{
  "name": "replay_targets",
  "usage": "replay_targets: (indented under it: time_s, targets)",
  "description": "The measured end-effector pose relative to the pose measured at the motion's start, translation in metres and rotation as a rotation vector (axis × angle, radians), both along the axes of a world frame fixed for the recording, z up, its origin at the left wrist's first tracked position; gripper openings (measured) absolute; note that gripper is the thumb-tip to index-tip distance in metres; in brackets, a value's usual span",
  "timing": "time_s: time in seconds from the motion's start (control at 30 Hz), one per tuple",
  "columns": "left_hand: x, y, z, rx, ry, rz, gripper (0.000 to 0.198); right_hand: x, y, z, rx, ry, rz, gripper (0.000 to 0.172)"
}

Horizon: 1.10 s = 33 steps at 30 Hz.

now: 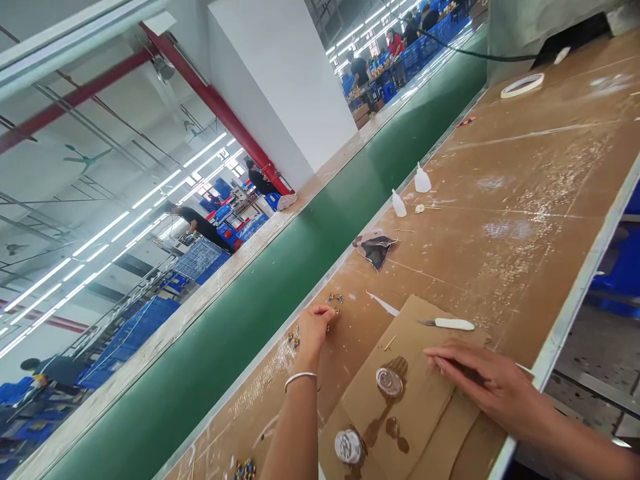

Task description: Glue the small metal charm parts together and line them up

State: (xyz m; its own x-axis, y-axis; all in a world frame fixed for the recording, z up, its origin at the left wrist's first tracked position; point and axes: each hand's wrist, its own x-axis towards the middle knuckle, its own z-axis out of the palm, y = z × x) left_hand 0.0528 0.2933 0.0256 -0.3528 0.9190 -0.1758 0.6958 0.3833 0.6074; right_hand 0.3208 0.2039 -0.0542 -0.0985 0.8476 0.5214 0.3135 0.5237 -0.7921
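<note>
My left hand (314, 328) reaches over the brown work surface with its fingertips pinched among small blue-and-gold pieces (340, 299). Whatever lies between those fingertips is too small to make out. More such pieces (294, 341) lie just left of the wrist, and a further cluster (245, 469) sits at the bottom edge. Above the cardboard sheet (425, 413), my right hand (480, 380) has thumb and forefinger closed together; anything in them cannot be made out. A white-handled knife (453, 324) rests just beyond that hand. Two small round tubs (389, 381) stand on the wet-stained cardboard.
Two white squeeze bottles (423, 179) and a dark scrap (376, 249) lie farther along the table. Beyond is a tape roll (523, 86). A green conveyor belt (250, 287) runs along the table's left side. Several people work in the background.
</note>
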Motion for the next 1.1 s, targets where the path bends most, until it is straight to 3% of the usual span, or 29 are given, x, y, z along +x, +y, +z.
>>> replay_targets:
  time_s: [0.2,0.33,0.43,0.5,0.57,0.63,0.73,0.83,0.93,1.1]
  targets:
    - [0.009,0.014,-0.004,-0.082,0.076,-0.008,0.030,0.000,0.000,-0.004,0.031,0.000,0.007,0.018]
    - [0.003,0.006,0.014,-0.010,0.145,0.032,0.024,0.003,0.000,0.007,0.031,-0.008,-0.007,0.018]
    - [-0.012,-0.026,0.039,0.114,0.199,0.093,0.013,0.006,-0.001,0.012,0.015,-0.005,0.005,0.018]
    - [-0.026,-0.063,0.051,0.187,0.218,0.149,0.013,0.007,-0.002,0.012,0.005,-0.011,0.005,0.019]
    - [-0.042,-0.110,0.053,0.228,0.238,0.223,0.020,0.008,-0.004,0.010,-0.018,-0.033,0.003,0.020]
    - [-0.057,-0.160,0.043,0.237,0.262,0.301,0.026,0.009,-0.006,0.007,-0.058,-0.064,-0.002,0.022]
    - [-0.071,-0.226,0.013,0.235,0.289,0.387,0.031,0.010,-0.008,0.005,-0.099,-0.103,-0.024,0.029]
    - [-0.074,-0.268,-0.018,0.251,0.328,0.416,0.034,0.010,-0.009,0.006,-0.140,-0.107,-0.035,0.034]
    - [-0.070,-0.285,-0.038,0.266,0.367,0.386,0.036,0.009,-0.009,0.007,-0.167,-0.104,-0.033,0.034]
    - [-0.068,-0.286,-0.055,0.294,0.446,0.324,0.038,0.010,-0.008,0.003,-0.159,-0.130,-0.033,0.033]
